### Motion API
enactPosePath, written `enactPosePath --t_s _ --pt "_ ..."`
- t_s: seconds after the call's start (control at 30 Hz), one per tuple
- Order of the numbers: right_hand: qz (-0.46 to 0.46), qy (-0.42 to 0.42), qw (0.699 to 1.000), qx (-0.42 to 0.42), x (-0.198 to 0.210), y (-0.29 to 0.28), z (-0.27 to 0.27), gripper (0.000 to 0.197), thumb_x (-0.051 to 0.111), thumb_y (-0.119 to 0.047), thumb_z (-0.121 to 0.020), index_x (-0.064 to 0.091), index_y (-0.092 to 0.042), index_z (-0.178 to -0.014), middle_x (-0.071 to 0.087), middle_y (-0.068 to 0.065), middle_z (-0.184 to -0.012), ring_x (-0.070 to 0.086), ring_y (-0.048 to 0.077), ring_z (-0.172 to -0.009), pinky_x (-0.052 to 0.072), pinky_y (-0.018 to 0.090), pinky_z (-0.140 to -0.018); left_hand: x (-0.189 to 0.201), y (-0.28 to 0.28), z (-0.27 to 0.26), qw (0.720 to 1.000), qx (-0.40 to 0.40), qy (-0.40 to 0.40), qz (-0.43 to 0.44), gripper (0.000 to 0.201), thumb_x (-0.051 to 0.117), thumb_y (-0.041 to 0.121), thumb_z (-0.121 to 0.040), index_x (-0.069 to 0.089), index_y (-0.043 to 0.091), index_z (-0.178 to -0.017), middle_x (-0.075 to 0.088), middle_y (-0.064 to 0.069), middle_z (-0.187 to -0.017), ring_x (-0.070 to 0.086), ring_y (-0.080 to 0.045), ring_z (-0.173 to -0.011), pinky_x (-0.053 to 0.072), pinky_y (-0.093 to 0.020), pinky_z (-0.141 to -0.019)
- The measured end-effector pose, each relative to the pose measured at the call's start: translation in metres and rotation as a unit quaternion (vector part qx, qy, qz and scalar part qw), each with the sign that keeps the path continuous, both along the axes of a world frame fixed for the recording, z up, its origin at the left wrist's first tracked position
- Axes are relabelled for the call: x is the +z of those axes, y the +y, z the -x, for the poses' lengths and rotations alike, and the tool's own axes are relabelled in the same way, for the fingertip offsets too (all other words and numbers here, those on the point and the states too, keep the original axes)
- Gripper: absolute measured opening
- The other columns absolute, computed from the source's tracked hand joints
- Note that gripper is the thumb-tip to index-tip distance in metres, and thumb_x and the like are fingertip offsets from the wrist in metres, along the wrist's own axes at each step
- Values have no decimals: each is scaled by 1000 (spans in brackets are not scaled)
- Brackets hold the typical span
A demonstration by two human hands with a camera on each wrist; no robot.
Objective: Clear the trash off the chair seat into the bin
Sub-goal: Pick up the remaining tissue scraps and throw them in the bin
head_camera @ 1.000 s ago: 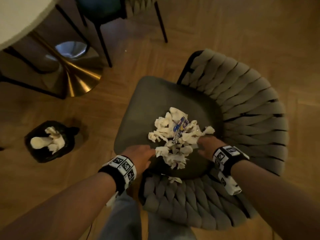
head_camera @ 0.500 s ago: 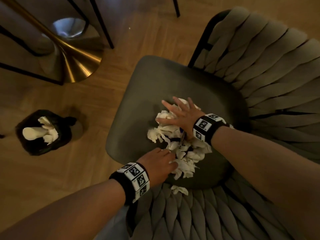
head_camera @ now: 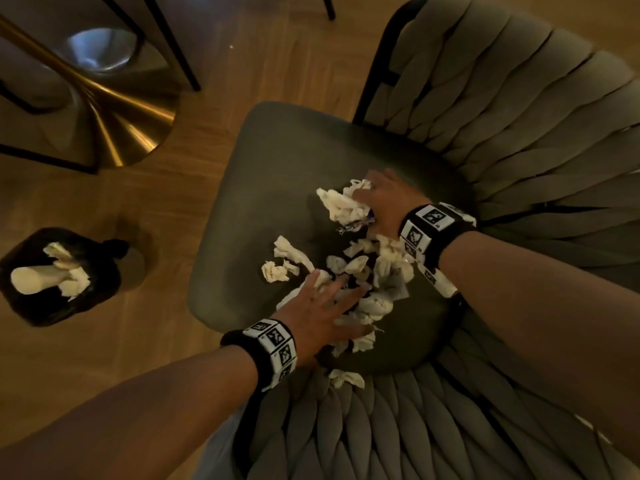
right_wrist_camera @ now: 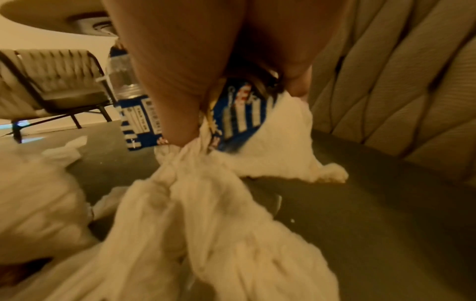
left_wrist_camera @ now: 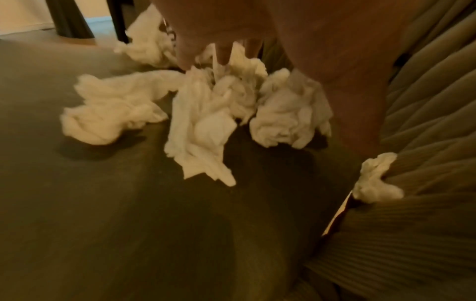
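Head view. Seat (head_camera: 277, 174): dark, smooth, rounded corners; its left and far parts lie bare, with wood floor (head_camera: 242, 64) beyond the left edge. Backrest (head_camera: 519, 116): padded woven straps, curving round the right and near sides. Tissues (head_camera: 346, 265): white crumpled scraps, scattered mid-seat; one scrap (head_camera: 346, 378) lies on the near strap edge. Bin (head_camera: 62, 275): black-lined, on the floor well left of the seat, white paper in it. Brass table base (head_camera: 114, 112) stands far left. Left hand (head_camera: 322, 313): fingers spread flat, pressing on the near tissues. Right hand (head_camera: 384, 202): curled over a tissue clump at the far side of the pile.

Left wrist view. Left hand (left_wrist_camera: 219, 26) from below, fingers (left_wrist_camera: 184, 55) straight, tips touching the tissues (left_wrist_camera: 203, 114); open seat (left_wrist_camera: 103, 203) in front, ribbed straps (left_wrist_camera: 425, 122) to the right.

Right wrist view. Right hand (right_wrist_camera: 185, 71) grips bunched tissue (right_wrist_camera: 206, 183) together with a blue-and-white wrapper (right_wrist_camera: 239, 114); seat (right_wrist_camera: 373, 203) to the right, backrest (right_wrist_camera: 399, 81) close behind.
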State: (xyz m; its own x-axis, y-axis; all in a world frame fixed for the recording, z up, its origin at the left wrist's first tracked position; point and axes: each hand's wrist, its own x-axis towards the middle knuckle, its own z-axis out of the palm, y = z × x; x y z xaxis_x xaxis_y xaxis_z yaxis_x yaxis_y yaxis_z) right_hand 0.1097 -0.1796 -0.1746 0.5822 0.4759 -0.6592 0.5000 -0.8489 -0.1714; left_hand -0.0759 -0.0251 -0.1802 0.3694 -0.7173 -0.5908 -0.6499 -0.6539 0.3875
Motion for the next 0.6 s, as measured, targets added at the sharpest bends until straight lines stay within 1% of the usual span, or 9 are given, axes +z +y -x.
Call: enactPosePath --t_s 0.07,0.13,0.2,0.27,0.33,0.4,0.43,0.5,0.6 --pt "-6 -2 1000 -30 1 -14 2 68 74 -29 -77 41 -30 -136 28 8 -148 26 33 -135 39 48 -105 -15 -9 -6 1000 -2 -23 1 107 75 49 -65 0 47 -142 -18 -4 -156 -18 -41 -141 -2 -75 -105" --pt "-15 -11 998 -62 0 -25 4 64 73 -27 -78 43 -29 -134 30 7 -145 28 32 -133 42 47 -100 -27 -17 -14 999 3 -50 0 113 75 56 -61 -4 50 -141 -14 -3 -157 -19 -44 -140 -6 -76 -103" --pt "-22 -23 996 -83 -3 -35 6 60 74 -26 -78 47 -28 -131 33 7 -143 31 31 -130 45 44 -95 -37 -24 -24 998 7 -64 2 117 75 59 -59 -9 52 -139 -15 -3 -157 -20 -45 -139 -7 -78 -101" --pt "-24 -28 995 -96 -6 -42 7 58 74 -28 -77 48 -26 -129 35 7 -141 32 31 -128 46 43 -92 -42 -31 -33 998 4 -61 0 114 75 58 -60 -8 54 -138 -17 -3 -157 -14 -45 -140 -3 -79 -101" --pt "-23 -29 994 -102 -11 -46 8 57 75 -30 -76 49 -26 -127 35 7 -141 33 30 -127 47 43 -90 -45 -36 -40 998 2 -59 -4 101 73 52 -66 3 52 -138 -6 -3 -156 -1 -45 -140 10 -76 -103" --pt "-23 -27 994 -103 -17 -46 10 55 74 -33 -76 50 -25 -126 35 7 -141 33 30 -127 48 43 -92 -46 -40 -47 997 5 -77 -8 80 68 43 -75 17 46 -137 11 -7 -155 14 -44 -137 26 -67 -99" --pt "-22 -26 994 -103 -19 -45 10 54 73 -34 -77 51 -25 -125 35 7 -141 34 30 -127 48 44 -93 -46 -43 -52 996 13 -86 -6 70 64 40 -80 23 43 -136 17 -9 -154 21 -43 -135 32 -62 -97" --pt "-20 -29 994 -106 -22 -41 8 50 71 -33 -78 53 -23 -123 37 8 -139 36 30 -126 48 46 -93 -44 -46 -61 995 39 -89 -1 55 54 39 -87 29 36 -136 23 -11 -151 28 -41 -132 39 -55 -94" --pt "-27 -31 991 -127 -22 -35 3 44 71 -31 -79 58 -22 -119 45 8 -130 42 30 -121 48 43 -92 -40 -48 -75 995 77 -62 6 48 41 43 -91 31 33 -136 28 -12 -148 33 -40 -130 44 -53 -96"
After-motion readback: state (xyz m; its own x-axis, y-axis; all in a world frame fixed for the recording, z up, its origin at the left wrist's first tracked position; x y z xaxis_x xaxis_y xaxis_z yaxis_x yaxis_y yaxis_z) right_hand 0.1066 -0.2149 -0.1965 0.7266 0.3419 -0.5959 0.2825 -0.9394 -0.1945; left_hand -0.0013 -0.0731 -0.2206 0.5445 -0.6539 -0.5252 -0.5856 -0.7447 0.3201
